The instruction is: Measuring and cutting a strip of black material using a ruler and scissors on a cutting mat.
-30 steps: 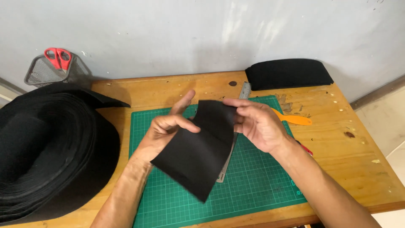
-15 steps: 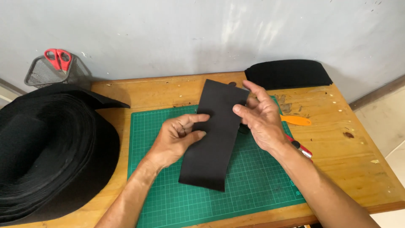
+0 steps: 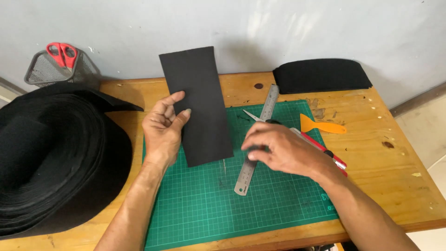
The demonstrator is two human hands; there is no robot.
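Observation:
My left hand [image 3: 163, 128] holds a flat black rectangular sheet [image 3: 197, 102] upright by its left edge, above the green cutting mat [image 3: 260, 204]. My right hand [image 3: 283, 148] rests low over the mat, fingers curled on a dark scissor handle [image 3: 256, 148]; the scissor blades [image 3: 253, 116] stick out toward the far side. A steel ruler [image 3: 258, 139] lies diagonally on the mat beneath that hand.
A big roll of black material [image 3: 51, 153] fills the left of the wooden table [image 3: 395, 176]. An orange scraper [image 3: 321, 125] and a red utility knife [image 3: 332, 158] lie right of the hand. A folded black stack [image 3: 320, 75] sits at the back; a mesh basket with red scissors [image 3: 60, 58] at back left.
The right hand let go of the black sheet and dropped to the scissors on the mat. The left hand lifted the sheet up and leftward, uncovering the ruler.

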